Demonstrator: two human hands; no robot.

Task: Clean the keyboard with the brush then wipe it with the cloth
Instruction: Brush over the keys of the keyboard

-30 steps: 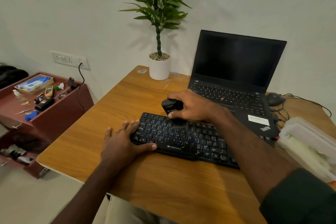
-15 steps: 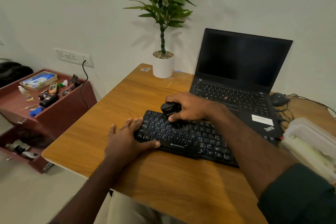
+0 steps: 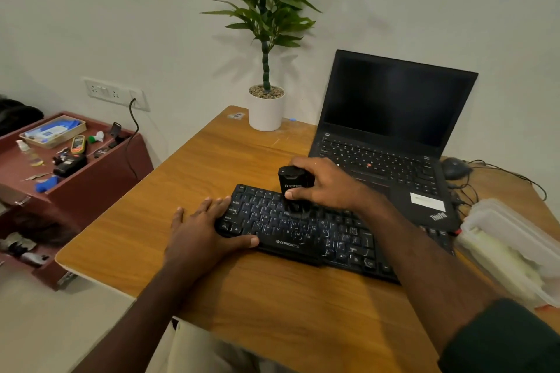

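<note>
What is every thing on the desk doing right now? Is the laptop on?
laptop: lid open, screen dark
keyboard: flat on desk, being brushed
brush: upright, bristles on keys
right hand: grips brush
left hand: flat, pressing keyboard's left end
plastic box: lid on
plant pot: upright

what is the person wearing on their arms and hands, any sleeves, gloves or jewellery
Both hands are bare: no gloves, rings or watch show on the left hand or the right hand. The left forearm is uncovered right to the frame's lower edge. The right arm has a dark green sleeve pushed up, leaving the forearm and wrist bare.
</note>
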